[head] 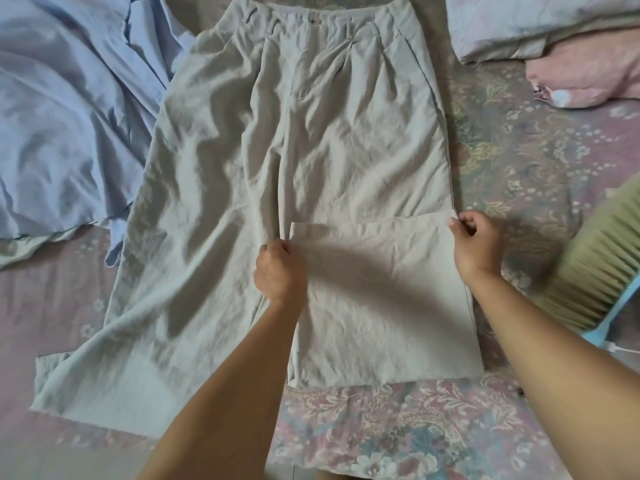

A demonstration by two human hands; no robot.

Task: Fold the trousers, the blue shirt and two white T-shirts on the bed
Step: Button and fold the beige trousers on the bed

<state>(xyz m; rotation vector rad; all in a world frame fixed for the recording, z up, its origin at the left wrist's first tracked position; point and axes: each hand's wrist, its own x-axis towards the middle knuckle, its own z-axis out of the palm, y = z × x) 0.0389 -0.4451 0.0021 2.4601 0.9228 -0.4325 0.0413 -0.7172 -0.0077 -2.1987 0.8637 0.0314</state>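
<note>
Pale grey-beige trousers (311, 133) lie spread on the bed, waistband at the far end, left leg stretched out toward me. The right leg is folded back up on itself, its hem lying across the thigh. My left hand (278, 271) pinches the hem's left corner. At the hem's right corner, my right hand (476, 242) pinches the cloth on the trousers' outer edge. The blue shirt (65, 116) lies crumpled at the left, partly under the trousers. No white T-shirts are in view.
The bed carries a flowered pink and grey cover (398, 427). A folded quilt (540, 26) and a pink pillow (588, 77) sit at the far right. A bed brush with tan bristles and a light blue handle (588, 271) lies by my right forearm.
</note>
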